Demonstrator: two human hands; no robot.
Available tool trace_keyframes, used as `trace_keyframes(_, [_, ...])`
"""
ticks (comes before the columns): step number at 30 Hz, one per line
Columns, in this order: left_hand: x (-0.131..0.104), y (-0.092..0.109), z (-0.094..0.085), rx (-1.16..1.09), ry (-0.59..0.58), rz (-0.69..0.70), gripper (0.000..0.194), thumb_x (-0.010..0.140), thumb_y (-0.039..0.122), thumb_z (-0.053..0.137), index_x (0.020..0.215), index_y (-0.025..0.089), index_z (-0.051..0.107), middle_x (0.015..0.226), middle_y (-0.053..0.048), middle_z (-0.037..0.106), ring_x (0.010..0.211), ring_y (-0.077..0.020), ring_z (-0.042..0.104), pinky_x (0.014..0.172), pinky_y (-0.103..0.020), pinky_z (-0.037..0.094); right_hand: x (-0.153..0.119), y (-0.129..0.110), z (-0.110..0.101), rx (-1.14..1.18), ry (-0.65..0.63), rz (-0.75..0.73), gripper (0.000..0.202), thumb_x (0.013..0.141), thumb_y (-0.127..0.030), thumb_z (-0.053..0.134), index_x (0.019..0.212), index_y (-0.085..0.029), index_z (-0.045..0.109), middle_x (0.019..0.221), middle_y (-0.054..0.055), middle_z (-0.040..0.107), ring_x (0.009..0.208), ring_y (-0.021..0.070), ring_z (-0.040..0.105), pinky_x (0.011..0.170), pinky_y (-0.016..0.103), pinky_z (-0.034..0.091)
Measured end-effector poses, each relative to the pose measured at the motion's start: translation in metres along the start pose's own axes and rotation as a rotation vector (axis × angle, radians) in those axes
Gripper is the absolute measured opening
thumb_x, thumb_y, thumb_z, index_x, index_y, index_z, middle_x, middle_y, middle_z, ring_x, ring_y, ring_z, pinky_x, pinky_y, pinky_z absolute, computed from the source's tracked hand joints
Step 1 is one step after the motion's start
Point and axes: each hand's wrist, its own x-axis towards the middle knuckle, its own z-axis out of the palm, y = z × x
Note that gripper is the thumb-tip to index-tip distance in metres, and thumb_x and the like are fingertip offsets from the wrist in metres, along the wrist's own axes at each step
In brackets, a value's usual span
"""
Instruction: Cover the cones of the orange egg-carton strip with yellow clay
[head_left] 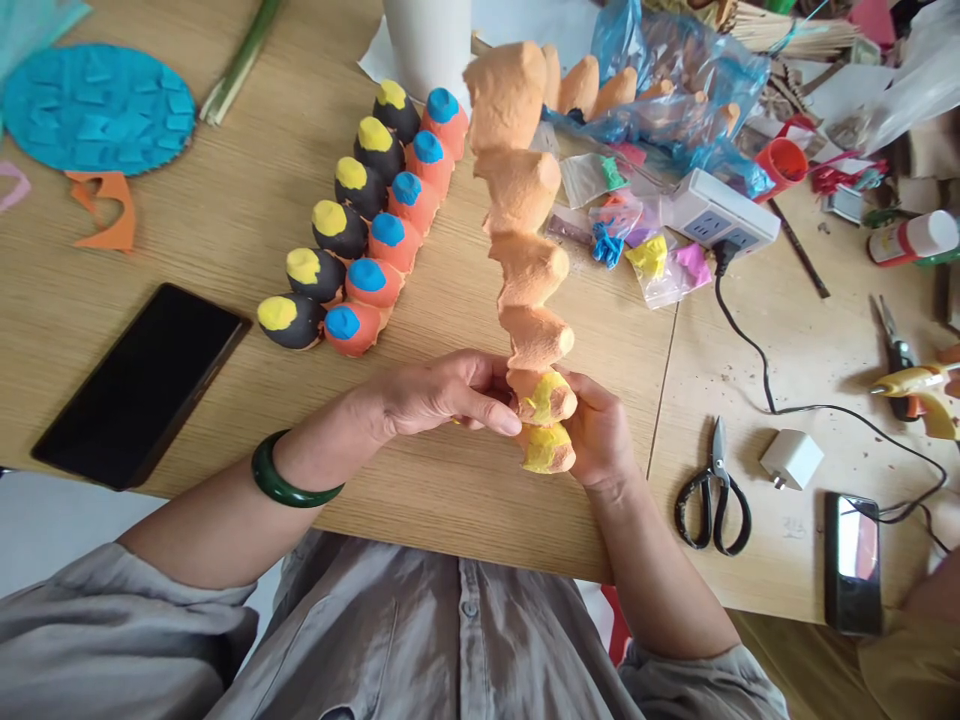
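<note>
An orange egg-carton strip stands tilted up over the table, its two nearest bumps partly covered in yellow. My right hand holds the strip's lower end from the right, its fingers partly hidden behind it. On the other side, my left hand has its thumb against the yellow bumps, with the fingers curled beneath; a bit of yellow shows under them. Beyond my left hand lies a carton piece with one row of black bumps tipped yellow and one row of orange-red bumps tipped blue.
A phone and a blue oval lie at left. A white cup stands at the back. To the right are a power strip, its cable, clay packets, scissors, a white adapter and a glue gun.
</note>
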Motion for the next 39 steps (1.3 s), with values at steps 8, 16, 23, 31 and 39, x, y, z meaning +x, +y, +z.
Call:
trace_keyframes(8, [0.0, 0.0, 0.004, 0.07, 0.046, 0.062, 0.026, 0.078, 0.038, 0.082, 0.085, 0.015, 0.071, 0.073, 0.001, 0.054, 0.063, -0.0087, 0.037, 0.054, -0.023, 0.03, 0.0, -0.001, -0.001, 0.006, -0.014, 0.005, 0.015, 0.075, -0.034, 0.065, 0.08, -0.02, 0.069, 0.068, 0.003, 0.067, 0.061, 0.0205, 0.06, 0.065, 0.041, 0.063])
trace_keyframes(16, [0.003, -0.007, 0.008, 0.119, 0.177, 0.135, 0.04, 0.082, 0.051, 0.082, 0.079, 0.014, 0.068, 0.064, 0.003, 0.048, 0.058, -0.0085, 0.036, 0.051, -0.025, 0.026, 0.0, 0.002, 0.0, -0.031, 0.011, -0.049, 0.016, 0.079, -0.037, 0.063, 0.078, -0.021, 0.066, 0.069, 0.004, 0.065, 0.07, 0.024, 0.066, 0.069, 0.043, 0.063])
trace_keyframes(23, [0.002, -0.005, 0.018, 0.127, 0.203, 0.192, 0.042, 0.088, 0.054, 0.077, 0.09, 0.014, 0.067, 0.066, 0.004, 0.044, 0.059, -0.0088, 0.032, 0.052, -0.025, 0.024, 0.002, 0.001, -0.001, 0.001, 0.055, -0.044, 0.014, 0.078, -0.035, 0.063, 0.075, -0.021, 0.066, 0.067, 0.001, 0.061, 0.06, 0.0183, 0.058, 0.07, 0.041, 0.062])
trace_keyframes(31, [0.002, -0.005, 0.012, 0.084, 0.191, 0.15, 0.046, 0.084, 0.059, 0.078, 0.085, 0.014, 0.068, 0.069, 0.001, 0.051, 0.06, -0.0091, 0.036, 0.052, -0.024, 0.027, 0.001, 0.001, 0.001, 0.025, 0.07, -0.033, 0.013, 0.078, -0.034, 0.062, 0.076, -0.022, 0.067, 0.066, 0.003, 0.064, 0.067, 0.0224, 0.062, 0.067, 0.041, 0.062])
trace_keyframes(39, [0.004, -0.007, 0.016, -0.026, 0.177, 0.175, 0.021, 0.08, 0.027, 0.086, 0.095, 0.014, 0.077, 0.09, -0.004, 0.073, 0.081, -0.0135, 0.063, 0.074, -0.026, 0.051, 0.001, 0.001, 0.0, 0.047, 0.066, 0.021, 0.018, 0.076, -0.035, 0.065, 0.082, -0.02, 0.071, 0.071, 0.003, 0.068, 0.059, 0.0187, 0.058, 0.06, 0.038, 0.06])
